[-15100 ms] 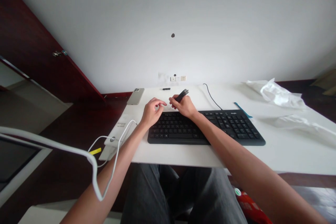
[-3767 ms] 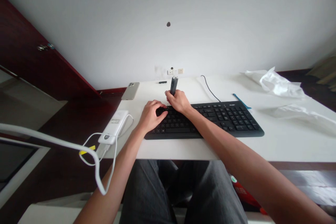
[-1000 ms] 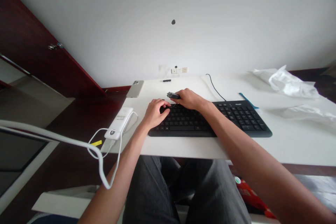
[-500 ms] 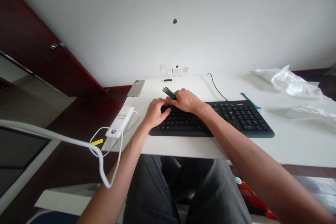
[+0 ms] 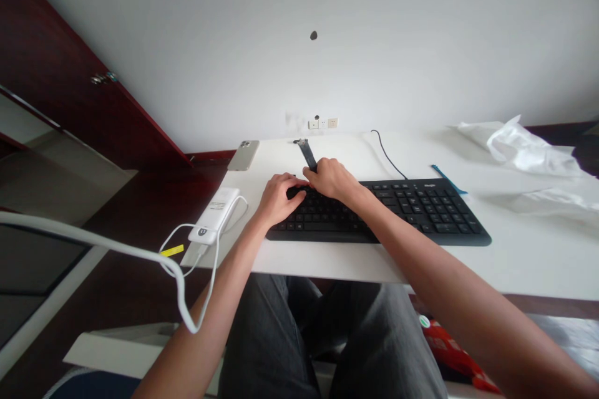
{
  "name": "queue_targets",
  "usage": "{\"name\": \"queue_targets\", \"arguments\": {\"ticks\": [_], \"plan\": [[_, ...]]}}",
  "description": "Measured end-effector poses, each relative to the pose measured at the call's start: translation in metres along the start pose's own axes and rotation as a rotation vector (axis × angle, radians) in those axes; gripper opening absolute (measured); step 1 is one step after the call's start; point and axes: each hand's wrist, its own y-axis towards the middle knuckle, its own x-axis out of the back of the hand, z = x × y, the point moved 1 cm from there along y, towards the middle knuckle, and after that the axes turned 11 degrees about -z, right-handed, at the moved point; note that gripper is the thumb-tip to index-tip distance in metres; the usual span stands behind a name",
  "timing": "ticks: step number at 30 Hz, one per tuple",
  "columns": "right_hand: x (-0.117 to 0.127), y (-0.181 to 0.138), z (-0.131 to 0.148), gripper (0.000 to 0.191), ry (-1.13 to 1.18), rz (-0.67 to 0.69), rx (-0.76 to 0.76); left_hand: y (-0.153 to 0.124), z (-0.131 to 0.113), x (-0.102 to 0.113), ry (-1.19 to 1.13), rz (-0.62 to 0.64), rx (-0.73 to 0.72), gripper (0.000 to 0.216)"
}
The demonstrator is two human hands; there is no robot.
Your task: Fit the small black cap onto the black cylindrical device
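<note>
A black keyboard lies on the white table, its left end under both my hands. My left hand rests on the upper left keys, thumb apart from the fingers and nothing seen in its grasp. Close beside it, my right hand is closed round a dark flat stick-like tool whose paler end points up and away from me. The tool's lower end is hidden by my fingers, so I cannot tell whether it touches the keys.
On the left are a phone and a white power bank with a looping white cable. A thin blue strip lies behind the keyboard's right end, near white plastic bags. The black cord runs backward toward the wall.
The tool in my right hand has tipped more upright, its pale end moving up and slightly right. My left hand stays nearly in place on the keyboard.
</note>
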Motion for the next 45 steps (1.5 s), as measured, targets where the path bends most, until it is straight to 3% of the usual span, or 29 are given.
{"name": "queue_targets", "arguments": {"ticks": [8, 14, 18, 21, 24, 28, 33, 41, 45], "plan": [[-0.004, 0.003, -0.003, 0.047, -0.001, 0.013, -0.014, 0.014, -0.018, -0.008, 0.182, -0.001, 0.044, 0.015], [-0.004, -0.004, 0.007, 0.050, -0.048, -0.037, 0.025, 0.015, -0.015, -0.009, 0.171, 0.003, 0.115, 0.017], [-0.006, -0.006, 0.010, 0.042, -0.033, -0.103, 0.105, 0.018, -0.013, -0.007, 0.101, 0.039, 0.195, 0.023], [-0.008, -0.004, 0.005, 0.034, 0.083, -0.101, 0.152, 0.021, -0.016, -0.005, 0.056, 0.060, 0.222, 0.020], [-0.011, 0.001, -0.002, 0.040, 0.321, -0.046, 0.174, 0.021, -0.018, -0.004, 0.035, 0.059, 0.242, 0.015], [-0.017, 0.006, -0.009, 0.053, 0.546, 0.075, 0.170, 0.019, -0.014, -0.003, -0.003, 0.059, 0.231, 0.008], [-0.023, 0.009, -0.014, 0.047, 0.646, 0.035, 0.186, 0.017, -0.011, -0.002, -0.043, 0.062, 0.180, 0.009], [-0.018, 0.010, -0.017, 0.031, 0.615, 0.075, 0.354, 0.016, -0.009, -0.006, 0.042, 0.010, 0.119, 0.017], [-0.019, 0.009, -0.015, 0.036, 0.605, 0.050, 0.272, 0.016, -0.009, -0.006, 0.046, 0.015, 0.126, 0.012]]}}
